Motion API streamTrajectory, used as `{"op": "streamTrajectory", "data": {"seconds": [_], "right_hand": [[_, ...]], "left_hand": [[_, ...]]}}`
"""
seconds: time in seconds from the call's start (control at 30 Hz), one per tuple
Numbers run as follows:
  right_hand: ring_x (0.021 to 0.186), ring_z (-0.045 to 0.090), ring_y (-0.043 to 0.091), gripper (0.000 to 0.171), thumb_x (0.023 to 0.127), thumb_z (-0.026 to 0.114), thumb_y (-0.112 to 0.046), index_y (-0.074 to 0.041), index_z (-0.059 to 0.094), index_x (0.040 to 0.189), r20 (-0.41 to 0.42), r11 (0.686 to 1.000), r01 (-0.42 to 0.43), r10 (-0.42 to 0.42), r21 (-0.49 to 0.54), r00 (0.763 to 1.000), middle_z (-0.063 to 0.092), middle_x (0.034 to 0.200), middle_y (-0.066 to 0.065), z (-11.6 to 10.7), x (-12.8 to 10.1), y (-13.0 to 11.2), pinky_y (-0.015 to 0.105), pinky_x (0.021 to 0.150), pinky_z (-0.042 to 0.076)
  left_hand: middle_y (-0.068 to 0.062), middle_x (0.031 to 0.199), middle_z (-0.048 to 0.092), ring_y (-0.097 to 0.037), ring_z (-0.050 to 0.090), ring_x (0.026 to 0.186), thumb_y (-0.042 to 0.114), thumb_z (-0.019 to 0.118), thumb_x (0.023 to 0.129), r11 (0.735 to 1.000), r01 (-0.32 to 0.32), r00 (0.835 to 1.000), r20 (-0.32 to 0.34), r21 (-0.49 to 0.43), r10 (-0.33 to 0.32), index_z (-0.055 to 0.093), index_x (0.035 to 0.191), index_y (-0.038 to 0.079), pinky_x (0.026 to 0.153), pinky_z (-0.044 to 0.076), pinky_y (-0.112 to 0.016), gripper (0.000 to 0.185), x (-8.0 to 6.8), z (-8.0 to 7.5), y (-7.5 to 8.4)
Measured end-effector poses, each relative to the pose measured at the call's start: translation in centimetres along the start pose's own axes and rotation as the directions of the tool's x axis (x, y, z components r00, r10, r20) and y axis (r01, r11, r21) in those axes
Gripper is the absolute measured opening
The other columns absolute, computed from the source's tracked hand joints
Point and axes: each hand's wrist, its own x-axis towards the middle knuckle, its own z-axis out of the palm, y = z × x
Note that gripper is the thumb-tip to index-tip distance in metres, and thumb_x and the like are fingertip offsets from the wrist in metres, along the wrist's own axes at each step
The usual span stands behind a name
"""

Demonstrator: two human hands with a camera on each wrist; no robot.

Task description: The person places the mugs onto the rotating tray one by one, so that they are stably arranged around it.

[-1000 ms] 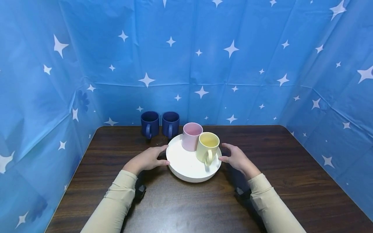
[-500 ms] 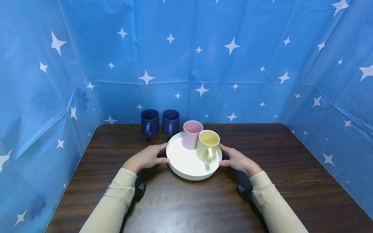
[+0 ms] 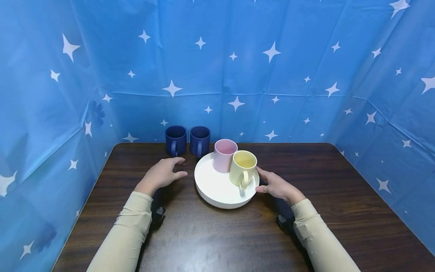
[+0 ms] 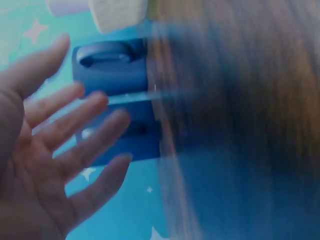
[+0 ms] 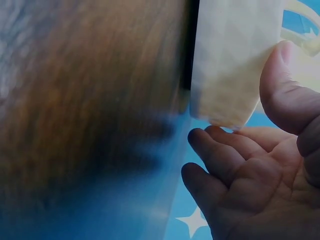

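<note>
A round white dish point(image 3: 215, 189) with a raised, textured wall stands on the table. Inside it a pink mug point(image 3: 223, 160) and a yellow mug point(image 3: 240, 170) stand upright, the yellow one with its handle toward me. My left hand point(image 3: 159, 174) is left of the dish, apart from it, fingers spread and holding nothing; in the left wrist view its palm shows. At the dish's right side is my right hand point(image 3: 276, 185), its thumb point(image 5: 280, 80) at the wall near the rim. Part of its fingers is hidden behind the dish.
Two dark blue mugs, one on the left point(image 3: 176, 141) and one on the right point(image 3: 199, 141), stand at the table's back edge, beyond my left hand. A blue curtain point(image 3: 251, 75) with white stars surrounds the dark wooden table point(image 3: 217, 238) at the back and sides.
My left hand has left the dish's rim and moved left. The right hand has come closer to the dish's right side. Dish and mugs stay in place on the table.
</note>
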Motion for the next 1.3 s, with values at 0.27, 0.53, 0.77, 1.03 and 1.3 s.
{"op": "streamTrajectory", "data": {"seconds": [0.27,0.53,0.77,1.03,1.3], "right_hand": [[0.143,0.023,0.037,0.09,0.087,0.071,-0.017,-0.001,0.012,0.153,0.013,1.0,-0.007,0.006,0.013,1.0,0.019,0.157,0.022,-0.1,0.2,0.1,0.052,0.112,0.028],[0.144,0.024,0.035,0.09,0.087,0.071,-0.018,-0.002,0.013,0.154,0.02,1.0,-0.016,0.016,0.005,1.0,0.019,0.157,0.02,0.1,0.6,0.0,0.05,0.113,0.028],[0.144,0.024,0.035,0.089,0.086,0.071,-0.017,-0.001,0.013,0.153,0.016,1.0,-0.013,0.013,0.008,1.0,0.02,0.157,0.021,0.1,0.7,0.2,0.049,0.113,0.028],[0.143,0.025,0.035,0.088,0.087,0.07,-0.016,-0.004,0.014,0.154,0.002,1.0,-0.02,0.02,0.002,1.0,0.021,0.157,0.019,-0.1,0.4,0.2,0.05,0.113,0.028],[0.144,0.024,0.033,0.088,0.087,0.07,-0.018,-0.005,0.013,0.154,0.004,1.0,-0.029,0.029,-0.008,1.0,0.021,0.157,0.018,-0.4,0.2,0.4,0.05,0.113,0.028]], "left_hand": [[-0.019,0.126,0.062,-0.037,0.059,0.114,0.037,0.06,0.095,0.98,0.199,0.962,-0.193,-0.001,-0.195,0.055,0.133,0.006,0.09,0.047,-0.056,0.049,-0.5,-1.2,-1.3],[-0.021,0.125,0.061,-0.038,0.059,0.111,0.037,0.058,0.096,0.952,0.304,0.925,-0.228,-0.038,-0.305,0.055,0.131,0.004,0.085,0.048,-0.056,0.048,-0.3,-0.7,-1.6],[-0.024,0.129,0.058,-0.041,0.06,0.107,0.038,0.056,0.096,0.934,0.355,0.887,-0.296,-0.052,-0.353,0.051,0.135,0.003,0.077,0.05,-0.055,0.053,1.7,-0.3,-2.0],[-0.023,0.108,0.068,-0.039,0.066,0.092,0.038,0.058,0.095,0.943,0.331,0.861,-0.399,-0.031,-0.316,0.061,0.122,-0.001,0.07,0.052,-0.052,0.047,4.0,0.0,-1.8],[-0.017,0.078,0.066,-0.034,0.064,0.071,0.039,0.06,0.094,0.946,0.324,0.859,-0.417,-0.008,-0.297,0.068,0.085,0.001,0.052,0.046,-0.044,0.039,5.7,0.7,-1.5]]}}
